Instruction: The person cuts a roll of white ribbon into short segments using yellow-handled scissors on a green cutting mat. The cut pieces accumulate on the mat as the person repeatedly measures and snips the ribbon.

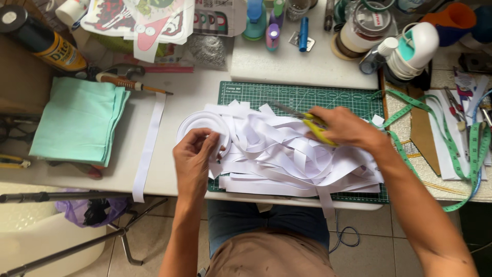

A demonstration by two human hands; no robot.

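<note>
Left hand (193, 156): fingers pinched together on the edge of a coiled white paper strip (205, 125), a flat round spiral lying at the left edge of the cutting mat.

Right hand (346, 127): closed around yellow-handled scissors (307, 120), blades pointing left over the paper; the handles are mostly covered by the fingers.

Paper strips (287, 159): a loose heap of long white bands, smooth and curling, piled across the middle of the mat and spilling over the near edge of the table. One single strip (148, 149) lies apart to the left, straight, hanging off the near edge.

Cutting mat (307, 96): dark green, printed with a pale grid, rectangular, set against the near edge.

Table (189, 92): white, matt, crowded along the far edge.

Folded cloth (77, 120): mint green, soft, stacked square near the left edge. Beyond it, a wooden-handled screwdriver (130, 83).

Tape measure (456, 138): green, limp, looping over the right edge of the mat and a woven placemat (410, 151).

Far edge: plastic bottles, a spray can (43, 41) with black cap at the far left corner, printed paper sheets (148, 20), a steel scourer (209, 50).

Floor (169, 241): pale tiles, with metal stand legs (77, 246) and a cable (346, 237).
</note>
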